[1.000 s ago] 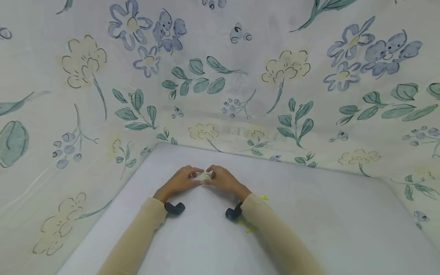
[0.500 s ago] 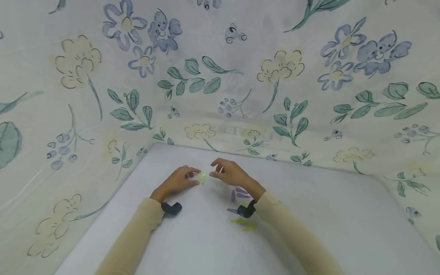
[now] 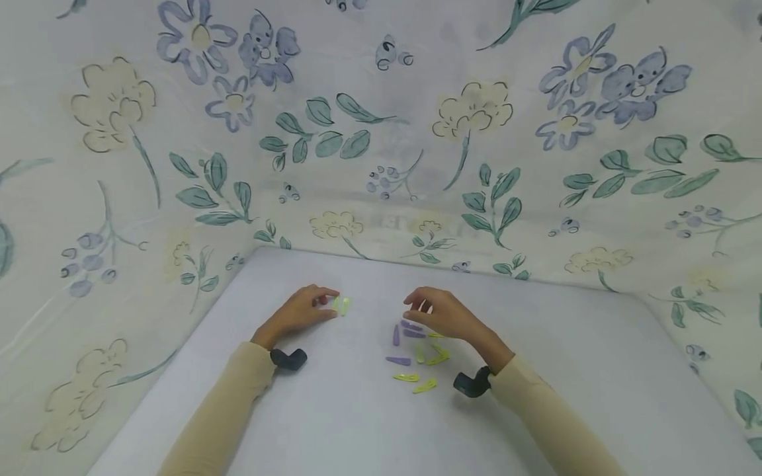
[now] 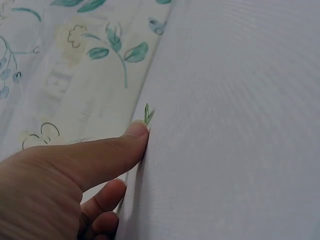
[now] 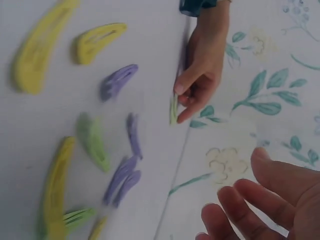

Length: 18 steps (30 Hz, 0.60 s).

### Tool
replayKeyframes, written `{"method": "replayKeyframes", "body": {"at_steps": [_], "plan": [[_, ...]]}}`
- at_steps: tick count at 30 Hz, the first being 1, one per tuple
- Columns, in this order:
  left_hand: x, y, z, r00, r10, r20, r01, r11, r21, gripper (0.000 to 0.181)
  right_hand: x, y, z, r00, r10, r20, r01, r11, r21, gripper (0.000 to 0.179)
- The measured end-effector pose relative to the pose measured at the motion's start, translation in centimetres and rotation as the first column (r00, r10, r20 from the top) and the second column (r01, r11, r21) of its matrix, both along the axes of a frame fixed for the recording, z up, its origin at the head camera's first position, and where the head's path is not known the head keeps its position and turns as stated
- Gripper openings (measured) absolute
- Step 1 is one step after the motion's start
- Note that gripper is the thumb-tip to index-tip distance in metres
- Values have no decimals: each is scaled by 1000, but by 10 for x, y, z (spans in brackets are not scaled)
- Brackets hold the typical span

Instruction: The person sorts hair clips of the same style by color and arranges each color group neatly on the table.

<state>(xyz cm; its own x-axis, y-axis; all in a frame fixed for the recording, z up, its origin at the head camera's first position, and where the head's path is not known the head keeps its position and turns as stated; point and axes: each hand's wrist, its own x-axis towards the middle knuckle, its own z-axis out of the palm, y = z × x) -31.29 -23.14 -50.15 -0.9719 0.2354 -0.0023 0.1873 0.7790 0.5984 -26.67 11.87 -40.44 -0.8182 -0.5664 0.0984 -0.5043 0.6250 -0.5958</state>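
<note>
We list first the floral sheet point(image 3: 357, 73), hung behind the table and along its left side, by our guess to screen off the surroundings. Table point(image 3: 333, 410): white-topped, bearing all the clips. Left sleeve point(image 3: 214, 403) and right sleeve point(image 3: 553, 416): beige, one to each forearm. Left hand point(image 3: 294, 312): near the table's far left corner; its grip is closed to a narrow gap, thumb and forefinger on opposite ends of a light green clip point(image 3: 336, 305), which we judge is being steadied in line with its neighbour. Right hand point(image 3: 449, 314): above the far edge of the scatter, grip slack and parted, nothing in it that we can see. Two dark wrist cameras, left point(image 3: 288, 359) and right point(image 3: 472, 382), presumably strapped there to watch each hand's work. Second light green clip point(image 3: 345, 307): just beside the first, roughly parallel, a placing that looks deliberate to us. Four yellow clips point(image 3: 424, 386), four purple clips point(image 3: 399, 361) and two further green clips point(image 3: 419, 354): loose below and beside the right hand, at mixed angles, some touching or overlapping, so we read them as unsorted stock kept within reach.
</note>
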Motion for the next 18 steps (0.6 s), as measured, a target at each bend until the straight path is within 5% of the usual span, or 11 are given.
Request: {"method": "replayKeyframes", "body": {"at_steps": [18], "plan": [[3,1,4,1000,-3,5,3,1000,22,49,29,26,-44,992,-80,97,75,996,50,27]]}}
